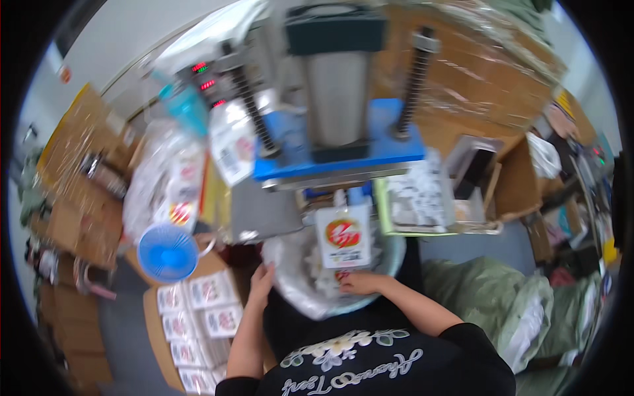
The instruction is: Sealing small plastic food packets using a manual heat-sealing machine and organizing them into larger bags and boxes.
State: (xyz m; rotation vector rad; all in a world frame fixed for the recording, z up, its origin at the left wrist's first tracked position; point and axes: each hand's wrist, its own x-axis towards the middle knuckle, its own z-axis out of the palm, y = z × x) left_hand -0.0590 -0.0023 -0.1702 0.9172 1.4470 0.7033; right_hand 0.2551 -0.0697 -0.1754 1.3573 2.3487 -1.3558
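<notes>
1. My right hand [363, 283] reaches into a pale-green round tub [398, 254], fingers by a small white packet with red print [343, 273]; I cannot tell whether they grip it.
2. My left hand [261, 284] is at the tub's clear plastic liner [288, 282]; its grip is unclear.
3. A white pouch with red-and-yellow print [343, 236] lies between my right hand and a blue-plated metal press [337, 99].
4. To my left, white printed packs [191, 355] fill an open brown cardboard box [153, 320].

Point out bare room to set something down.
Free: right floor patch between green-rimmed tray and green sacks; left floor strip between stacked cardboard boxes and packet carton; grey pad by the press looks bare.

Crowded: plastic-lined basin, spouted pouch and right hand over it, left hand alongside.
</notes>
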